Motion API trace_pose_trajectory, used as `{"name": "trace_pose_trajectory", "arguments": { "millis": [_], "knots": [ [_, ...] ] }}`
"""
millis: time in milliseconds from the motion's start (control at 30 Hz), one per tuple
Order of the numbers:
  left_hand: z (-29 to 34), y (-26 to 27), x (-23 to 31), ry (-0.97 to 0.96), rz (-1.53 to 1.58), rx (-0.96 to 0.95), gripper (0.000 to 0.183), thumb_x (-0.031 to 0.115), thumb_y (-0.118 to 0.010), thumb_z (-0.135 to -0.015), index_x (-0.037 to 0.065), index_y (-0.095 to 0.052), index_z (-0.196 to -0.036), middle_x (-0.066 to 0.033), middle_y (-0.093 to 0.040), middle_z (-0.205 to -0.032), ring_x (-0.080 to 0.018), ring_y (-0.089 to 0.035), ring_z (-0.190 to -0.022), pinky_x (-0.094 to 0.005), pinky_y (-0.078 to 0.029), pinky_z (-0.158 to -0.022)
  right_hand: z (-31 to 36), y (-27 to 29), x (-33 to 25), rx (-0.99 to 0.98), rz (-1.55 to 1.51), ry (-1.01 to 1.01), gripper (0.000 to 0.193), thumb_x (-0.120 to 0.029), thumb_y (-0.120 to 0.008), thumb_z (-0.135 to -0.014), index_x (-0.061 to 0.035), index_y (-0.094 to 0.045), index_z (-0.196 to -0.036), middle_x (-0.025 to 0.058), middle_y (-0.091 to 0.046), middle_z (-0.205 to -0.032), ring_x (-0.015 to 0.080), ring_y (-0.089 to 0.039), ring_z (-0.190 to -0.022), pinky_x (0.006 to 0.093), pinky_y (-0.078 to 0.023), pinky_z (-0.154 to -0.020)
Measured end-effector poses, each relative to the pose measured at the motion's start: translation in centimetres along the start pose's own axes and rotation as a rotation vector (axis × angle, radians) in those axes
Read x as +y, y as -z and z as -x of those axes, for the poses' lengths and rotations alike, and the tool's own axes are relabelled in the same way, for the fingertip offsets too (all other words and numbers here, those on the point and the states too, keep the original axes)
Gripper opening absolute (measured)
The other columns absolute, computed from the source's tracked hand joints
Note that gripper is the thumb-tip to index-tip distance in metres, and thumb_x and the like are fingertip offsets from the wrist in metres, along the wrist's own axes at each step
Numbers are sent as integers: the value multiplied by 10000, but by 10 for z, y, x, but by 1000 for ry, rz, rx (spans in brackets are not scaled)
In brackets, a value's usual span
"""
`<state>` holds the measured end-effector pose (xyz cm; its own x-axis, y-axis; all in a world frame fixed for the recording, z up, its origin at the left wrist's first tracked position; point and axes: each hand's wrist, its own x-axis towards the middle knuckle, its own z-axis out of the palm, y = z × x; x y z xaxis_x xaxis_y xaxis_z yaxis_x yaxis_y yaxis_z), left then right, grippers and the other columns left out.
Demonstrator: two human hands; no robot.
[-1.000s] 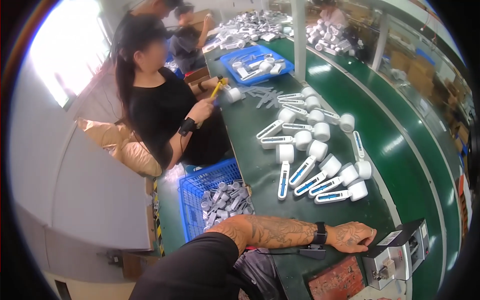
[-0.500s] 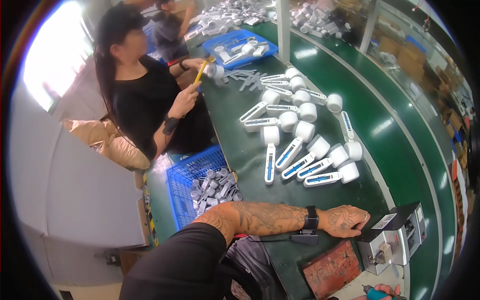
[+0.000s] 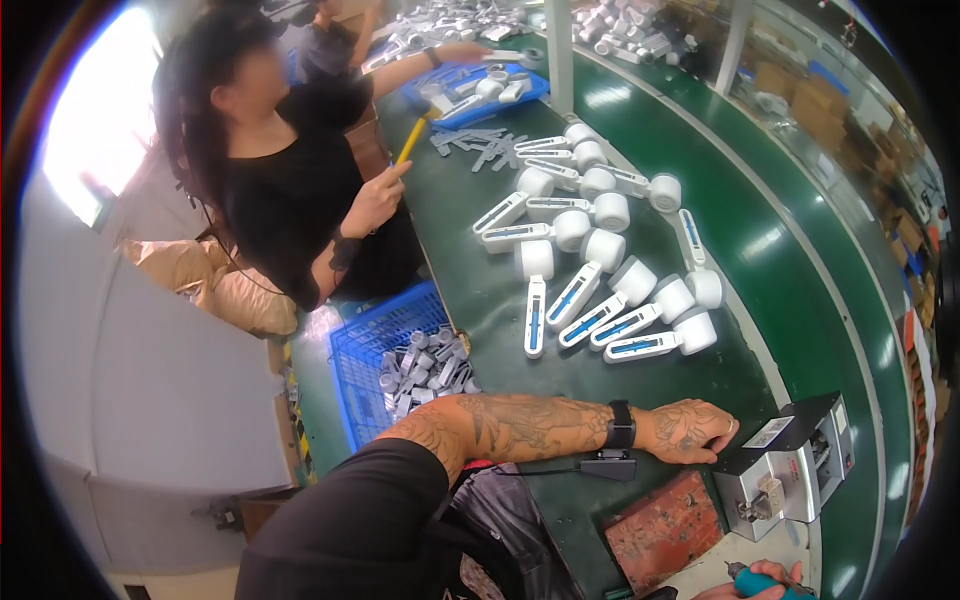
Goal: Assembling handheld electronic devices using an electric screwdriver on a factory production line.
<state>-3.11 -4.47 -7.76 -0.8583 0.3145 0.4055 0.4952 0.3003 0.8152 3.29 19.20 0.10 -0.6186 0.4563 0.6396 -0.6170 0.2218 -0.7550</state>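
My left hand [image 3: 687,431] rests on the green worktop, knuckles up, beside a grey metal box-shaped device [image 3: 768,497] with a black top. Its fingers curl down, and anything inside them is hidden. At the lower edge, my right hand [image 3: 785,573], partly cut off, is closed around a teal electric screwdriver [image 3: 757,585]. Several white handled parts with round cup-like heads [image 3: 536,261] lie in a cluster beyond my left forearm, some with blue strips in their handles. A worn reddish block [image 3: 664,531] sits between my left wrist and the screwdriver.
Across on the left, a co-worker [image 3: 290,170] holds a yellow-handled tool [image 3: 411,139] and reaches to a blue tray [image 3: 535,85] of parts. A blue basket [image 3: 345,365] of grey parts stands by my elbow. A post [image 3: 559,55] rises near the green conveyor [image 3: 800,265].
The co-worker's far hand has gone from beside the yellow tool to the blue tray, with a pale part. My left hand has stayed by the metal device. The screwdriver has shifted slightly.
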Motion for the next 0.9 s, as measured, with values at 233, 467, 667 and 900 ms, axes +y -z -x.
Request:
{"name": "trace_pose_trajectory", "arguments": {
  "millis": [233,467,667,900],
  "knots": [
    [1,-2,-3,-24,6,19,193,97,-720,-797,59,-531,-791,-84,-561,-830,-294,-605,-799,-400,-477,-691,-1,0,-3,34,43,-55,371,-300,-531,-1009,69,-573,-1005,119,-594,-710,215,-541,-564,315,-469,-503],
    [-2,-3,-8,-65,18,19,206,105,-721,-805,55,-524,-768,-99,-560,-830,-303,-603,-801,-406,-472,-700,-3,-7,-9,24,2,-16,313,-274,-532,-1003,31,-546,-935,110,-573,-704,217,-546,-593,315,-474,-526],
    [1,10,-5,52,9,-50,204,106,-717,-816,50,-528,-766,-97,-562,-830,-306,-604,-807,-410,-471,-707,-1,-19,-13,50,-56,-68,306,-259,-519,-1003,30,-549,-906,99,-553,-668,207,-518,-540,294,-437,-472],
    [6,10,-1,0,37,-29,196,103,-716,-824,46,-528,-819,-86,-581,-799,-287,-615,-790,-398,-476,-698,1,-12,-6,10,-94,-57,338,-260,-503,-1011,72,-569,-992,98,-557,-676,197,-517,-536,289,-432,-467]
  ]
}}
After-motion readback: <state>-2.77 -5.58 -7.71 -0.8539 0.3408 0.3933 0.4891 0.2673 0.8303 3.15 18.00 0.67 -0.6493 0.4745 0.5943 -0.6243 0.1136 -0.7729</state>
